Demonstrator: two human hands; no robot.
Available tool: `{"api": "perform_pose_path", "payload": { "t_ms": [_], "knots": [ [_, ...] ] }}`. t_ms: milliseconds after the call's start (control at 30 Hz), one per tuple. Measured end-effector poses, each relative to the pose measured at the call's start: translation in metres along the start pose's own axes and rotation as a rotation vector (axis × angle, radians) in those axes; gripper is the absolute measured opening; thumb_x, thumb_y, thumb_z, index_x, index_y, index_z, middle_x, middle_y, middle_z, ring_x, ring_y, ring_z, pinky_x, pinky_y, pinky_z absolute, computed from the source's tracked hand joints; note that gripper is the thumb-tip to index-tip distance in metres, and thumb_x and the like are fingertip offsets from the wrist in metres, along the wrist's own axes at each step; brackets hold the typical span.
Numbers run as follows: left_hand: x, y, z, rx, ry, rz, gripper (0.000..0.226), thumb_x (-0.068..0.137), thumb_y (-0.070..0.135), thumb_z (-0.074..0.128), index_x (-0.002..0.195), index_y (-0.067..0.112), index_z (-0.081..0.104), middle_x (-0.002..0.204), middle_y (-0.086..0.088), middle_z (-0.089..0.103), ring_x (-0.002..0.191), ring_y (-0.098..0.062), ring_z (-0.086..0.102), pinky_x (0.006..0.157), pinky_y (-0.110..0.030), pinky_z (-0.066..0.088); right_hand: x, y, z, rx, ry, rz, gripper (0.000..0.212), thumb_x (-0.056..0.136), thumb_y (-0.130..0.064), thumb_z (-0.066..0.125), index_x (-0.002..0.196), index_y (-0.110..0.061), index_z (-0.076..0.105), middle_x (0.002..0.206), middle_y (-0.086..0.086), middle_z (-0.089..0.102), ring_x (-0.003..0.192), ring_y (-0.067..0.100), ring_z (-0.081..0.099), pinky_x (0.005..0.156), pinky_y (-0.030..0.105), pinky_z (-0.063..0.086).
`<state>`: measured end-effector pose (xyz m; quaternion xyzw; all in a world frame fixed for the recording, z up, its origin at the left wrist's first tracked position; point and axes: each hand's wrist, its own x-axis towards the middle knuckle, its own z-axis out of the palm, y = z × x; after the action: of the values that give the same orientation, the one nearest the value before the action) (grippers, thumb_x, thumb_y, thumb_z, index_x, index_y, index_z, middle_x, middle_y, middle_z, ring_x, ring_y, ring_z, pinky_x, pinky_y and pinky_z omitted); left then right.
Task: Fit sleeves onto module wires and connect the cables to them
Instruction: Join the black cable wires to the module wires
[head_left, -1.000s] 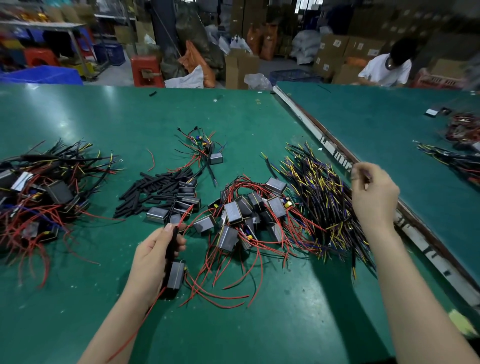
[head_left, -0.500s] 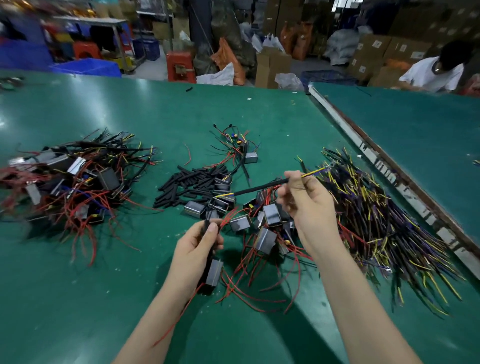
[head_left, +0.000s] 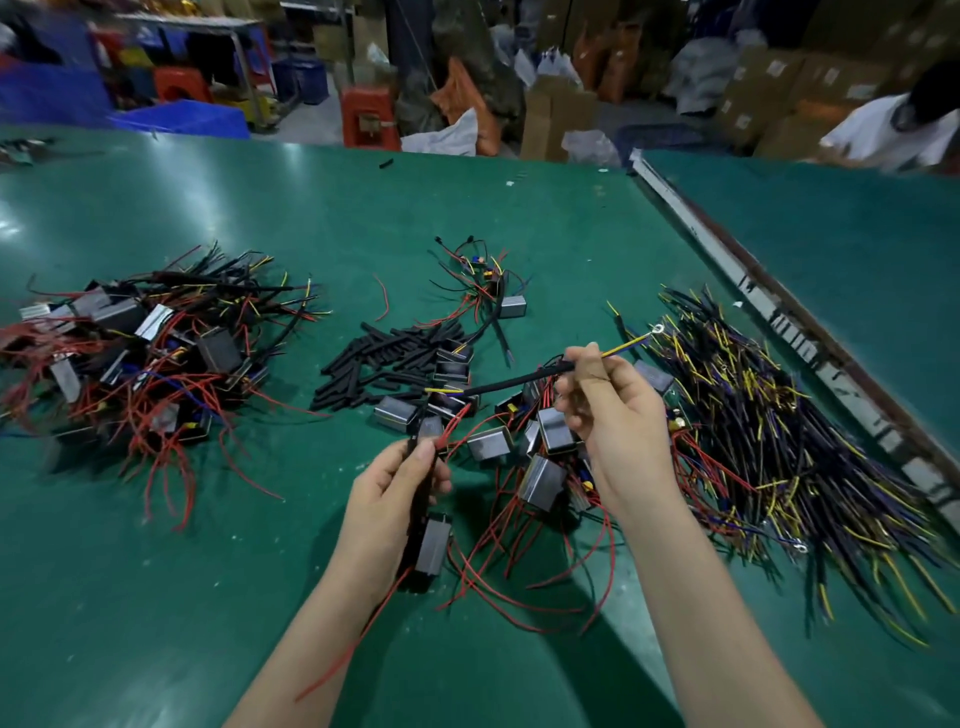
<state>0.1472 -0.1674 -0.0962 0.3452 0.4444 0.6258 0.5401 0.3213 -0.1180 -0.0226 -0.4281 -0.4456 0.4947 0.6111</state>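
Note:
My left hand grips a black sleeve on the wires of a grey module that hangs below the fingers; its red wire trails down past my wrist. My right hand pinches a black cable with yellow and blue ends, held level above the table, one end pointing toward my left hand. Loose black sleeves lie in a heap ahead of my left hand. A pile of modules with red wires sits under my right hand. Many black and yellow cables are spread at the right.
A heap of wired modules lies at the left of the green table. One module with wires sits further back. A metal rail divides this table from another. A person in white sits far right.
My right hand lifted a cable out of the right-hand pile and carried it left toward my left hand. The left hand kept its grip on the sleeve and module.

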Motion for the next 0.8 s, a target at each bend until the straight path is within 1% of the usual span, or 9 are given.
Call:
{"api": "perform_pose_path", "payload": {
  "t_ms": [100,200,267,333,433,567,667,733,800],
  "knots": [
    [-0.001,0.003,-0.002,-0.05,0.003,0.012,0.028,0.065,0.037,0.068,0.086,0.017,0.068,0.071,0.003,0.065,0.068,-0.007,0.06,0.062,-0.015,0.048,-0.003,-0.001,0.002,-0.016,0.006,0.004,0.029,0.084,-0.043,0.056,0.087,-0.015,0.062,0.061,-0.008,0.061,0.055,0.004,0.054,0.049,0.014,0.039],
    [-0.003,0.005,-0.001,-0.088,0.005,0.03,0.031,0.061,0.031,0.071,0.087,0.015,0.066,0.07,0.005,0.064,0.067,-0.006,0.059,0.064,-0.014,0.048,-0.008,-0.002,0.006,-0.047,-0.007,-0.003,0.032,0.082,-0.044,0.057,0.085,-0.013,0.061,0.06,-0.008,0.061,0.055,0.004,0.054,0.049,0.015,0.041],
    [-0.004,0.006,0.001,-0.113,0.018,0.028,0.025,0.061,0.025,0.071,0.085,0.016,0.068,0.07,0.006,0.065,0.065,-0.005,0.059,0.062,-0.014,0.048,-0.012,-0.002,0.009,-0.056,-0.013,-0.007,0.026,0.087,-0.039,0.057,0.084,-0.013,0.06,0.059,-0.008,0.06,0.055,0.005,0.054,0.048,0.015,0.041],
    [-0.005,0.008,0.001,-0.108,0.023,0.021,0.017,0.063,0.022,0.07,0.08,0.018,0.072,0.069,0.009,0.066,0.065,-0.003,0.059,0.062,-0.013,0.048,-0.016,-0.003,0.012,-0.046,-0.019,-0.003,0.026,0.085,-0.039,0.059,0.084,-0.013,0.06,0.059,-0.007,0.059,0.054,0.005,0.053,0.047,0.015,0.04],
    [-0.005,0.009,0.001,-0.08,0.01,0.017,0.019,0.062,0.03,0.072,0.08,0.027,0.076,0.069,0.011,0.066,0.066,-0.001,0.058,0.068,-0.014,0.048,-0.019,-0.004,0.016,-0.056,-0.032,-0.013,0.031,0.08,-0.043,0.059,0.085,-0.013,0.061,0.059,-0.007,0.06,0.054,0.005,0.053,0.047,0.016,0.041],
    [-0.004,0.009,0.0,-0.076,0.029,0.005,0.023,0.064,0.038,0.07,0.083,0.026,0.076,0.079,0.008,0.069,0.071,-0.003,0.058,0.076,-0.022,0.047,-0.022,-0.003,0.019,-0.018,-0.019,-0.034,0.028,0.081,-0.041,0.059,0.084,-0.014,0.06,0.059,-0.006,0.059,0.053,0.007,0.052,0.048,0.017,0.039],
    [-0.003,0.01,0.001,-0.035,0.064,0.014,0.025,0.067,0.04,0.069,0.086,0.023,0.074,0.083,0.008,0.069,0.076,-0.005,0.059,0.084,-0.028,0.046,-0.025,-0.004,0.017,0.058,0.092,-0.064,0.021,0.089,-0.035,0.056,0.083,-0.015,0.058,0.057,-0.006,0.056,0.053,0.006,0.051,0.049,0.017,0.04],
    [-0.003,0.011,0.0,0.014,0.124,0.068,0.028,0.069,0.037,0.069,0.093,0.023,0.068,0.086,0.011,0.068,0.08,-0.001,0.06,0.082,-0.021,0.046,-0.026,-0.005,0.013,0.133,0.2,-0.08,0.02,0.096,-0.03,0.051,0.083,-0.017,0.057,0.056,-0.008,0.055,0.052,0.005,0.051,0.051,0.016,0.043],
    [-0.005,0.013,0.0,0.134,0.204,0.142,0.041,0.069,0.037,0.07,0.107,0.031,0.056,0.101,0.01,0.062,0.086,0.004,0.057,0.079,-0.012,0.044,-0.029,-0.007,0.009,0.188,0.26,-0.081,0.021,0.1,-0.029,0.048,0.084,-0.018,0.056,0.055,-0.01,0.054,0.052,0.003,0.05,0.052,0.015,0.044]
  ]
}}
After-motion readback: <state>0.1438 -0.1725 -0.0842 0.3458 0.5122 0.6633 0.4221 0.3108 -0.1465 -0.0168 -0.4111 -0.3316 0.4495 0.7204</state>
